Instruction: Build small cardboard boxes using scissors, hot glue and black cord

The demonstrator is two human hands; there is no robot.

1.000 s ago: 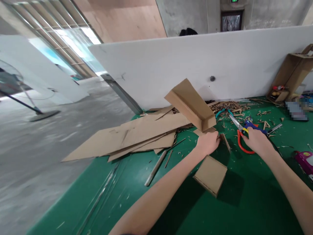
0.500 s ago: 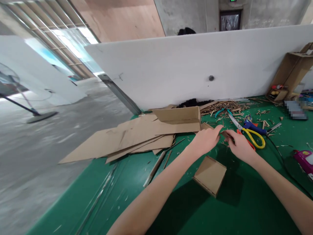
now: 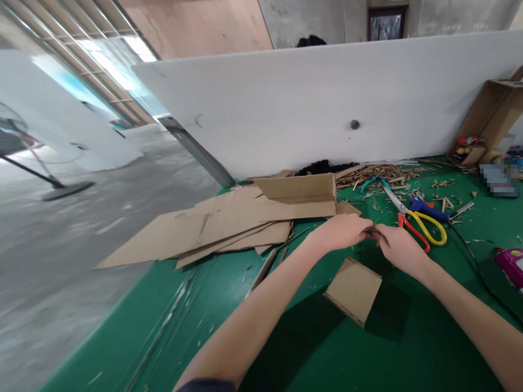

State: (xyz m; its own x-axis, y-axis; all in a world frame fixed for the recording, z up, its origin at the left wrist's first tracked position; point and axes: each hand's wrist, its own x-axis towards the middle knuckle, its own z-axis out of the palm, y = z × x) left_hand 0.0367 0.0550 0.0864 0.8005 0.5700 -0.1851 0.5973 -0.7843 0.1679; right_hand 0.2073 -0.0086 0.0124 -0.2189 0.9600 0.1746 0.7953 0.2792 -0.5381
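My left hand (image 3: pixel 345 231) and my right hand (image 3: pixel 396 245) meet above the green table, fingertips pinched close together. Between them is a small brown piece of cardboard (image 3: pixel 371 231), mostly covered by the fingers. Both hands are closed on it. Nearer to me lies a small square cardboard box (image 3: pixel 354 288), its flat side up. Scissors (image 3: pixel 402 208) with red and yellow handles lie open just beyond my right hand, beside a blue glue gun (image 3: pixel 427 209).
Large cardboard sheets (image 3: pixel 220 223) and a folded cardboard piece (image 3: pixel 302 201) lie at the left. Behind are a heap of cardboard scraps (image 3: pixel 379 177), teal-handled pliers (image 3: pixel 368 185) and a white panel (image 3: pixel 261 109). A cardboard stand (image 3: pixel 486 120) and a purple object (image 3: pixel 510 265) are at the right.
My left thumb, raised before, has come down, and both hands have drawn together around the cardboard piece. The view has tilted down slightly. The box stays on the table.
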